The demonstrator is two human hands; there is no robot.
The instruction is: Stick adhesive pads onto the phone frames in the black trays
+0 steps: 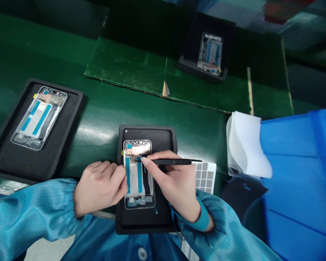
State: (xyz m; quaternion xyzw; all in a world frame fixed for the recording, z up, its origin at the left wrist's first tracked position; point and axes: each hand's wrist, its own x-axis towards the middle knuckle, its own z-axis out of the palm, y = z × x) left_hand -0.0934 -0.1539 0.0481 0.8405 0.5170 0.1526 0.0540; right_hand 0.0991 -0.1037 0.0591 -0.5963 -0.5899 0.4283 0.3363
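Note:
An opened phone body (134, 181), with blue strips over a pale inner panel, lies in a black tray (141, 221) in front of me. My right hand (174, 177) pinches black tweezers (174, 161) above it. Their tip points left, at the upper part of the pale panel near the connector; whether it touches cannot be made out. My left hand (101, 186) is curled closed against the phone's left edge, its thumb side at the frame. Whether anything small sits in those fingers is hidden.
At the left, another black tray (57, 152) holds a similar phone body (39, 117). A third tray (187, 61) with a phone body (210, 52) stands on the raised green board. A sheet of grey squares (206, 177), white sheets (246, 145) and a blue bin (293, 174) are at the right.

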